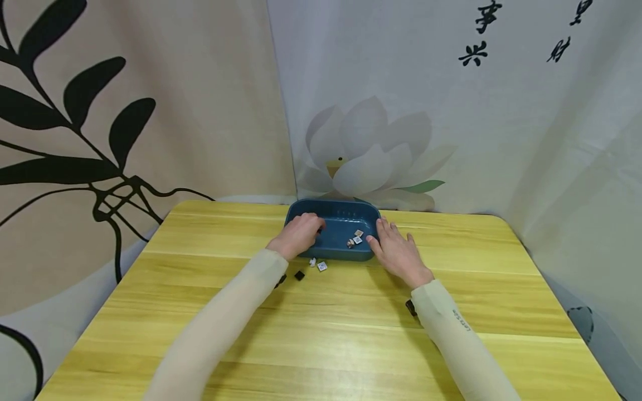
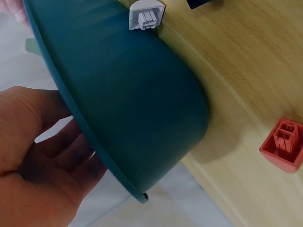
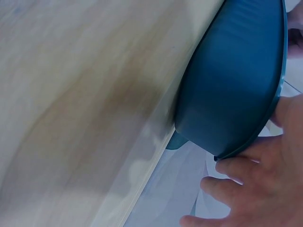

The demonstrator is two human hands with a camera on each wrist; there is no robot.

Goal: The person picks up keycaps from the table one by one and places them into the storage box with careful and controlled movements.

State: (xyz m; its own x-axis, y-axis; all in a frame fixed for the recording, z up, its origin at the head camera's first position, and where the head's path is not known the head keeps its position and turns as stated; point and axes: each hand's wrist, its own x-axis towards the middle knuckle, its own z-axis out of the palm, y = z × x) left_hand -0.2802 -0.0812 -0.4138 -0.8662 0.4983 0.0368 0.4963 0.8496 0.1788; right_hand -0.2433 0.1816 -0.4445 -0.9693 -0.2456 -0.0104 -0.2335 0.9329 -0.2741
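Note:
A dark blue plastic tray (image 1: 346, 253) stands at the table's far edge. My left hand (image 1: 299, 234) reaches over its left side, fingers bent down inside. A small dark patch shows by the fingertips, but whether they hold anything is hidden. My right hand (image 1: 398, 250) rests at the tray's right rim, thumb over the inner side and the other fingers fairly straight and spread. Inside the tray lie a few small keycaps (image 1: 358, 240). In front of it are a white keycap (image 2: 147, 16), a black keycap (image 1: 299, 275) and a red keycap (image 2: 284, 144), the red one upside down.
The yellow wooden table (image 1: 341, 334) extends toward me from the tray. Behind its far edge hangs a printed curtain (image 1: 225, 111) with leaves, a lotus and black characters. A small dark device (image 1: 411, 307) sits at my right wrist.

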